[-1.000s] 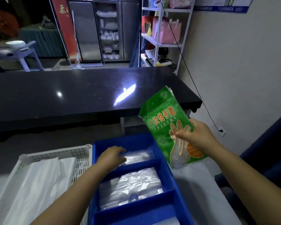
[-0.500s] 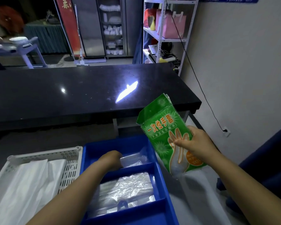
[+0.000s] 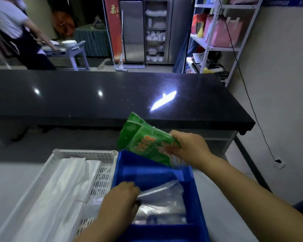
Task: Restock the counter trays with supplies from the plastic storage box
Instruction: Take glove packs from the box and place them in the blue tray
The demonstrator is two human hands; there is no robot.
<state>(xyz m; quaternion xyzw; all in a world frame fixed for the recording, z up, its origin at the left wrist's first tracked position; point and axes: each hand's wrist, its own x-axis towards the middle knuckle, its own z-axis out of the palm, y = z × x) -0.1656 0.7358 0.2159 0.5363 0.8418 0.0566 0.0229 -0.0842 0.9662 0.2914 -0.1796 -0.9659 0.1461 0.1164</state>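
My right hand (image 3: 189, 148) grips a green pack of disposable gloves (image 3: 145, 142), tilted flat over the far compartment of the blue divided tray (image 3: 196, 194). That far compartment looks bare. My left hand (image 3: 120, 201) pinches a clear plastic bag (image 3: 163, 191) above the tray's middle compartment, which holds more clear plastic packs (image 3: 164, 210). Left of the blue tray stands a white slotted tray (image 3: 101, 173) holding white plastic bags (image 3: 59, 193).
Both trays rest on a pale counter (image 3: 222, 203). Beyond a gap runs a long black glossy counter (image 3: 112, 95). A person (image 3: 16, 32) stands far left behind it. White shelving (image 3: 217, 37) and a cable on the wall are at the right.
My right hand has tipped the green pack from upright to nearly flat and lowered it over the far compartment. My left hand drew the clear bag from the far compartment back to the middle one.
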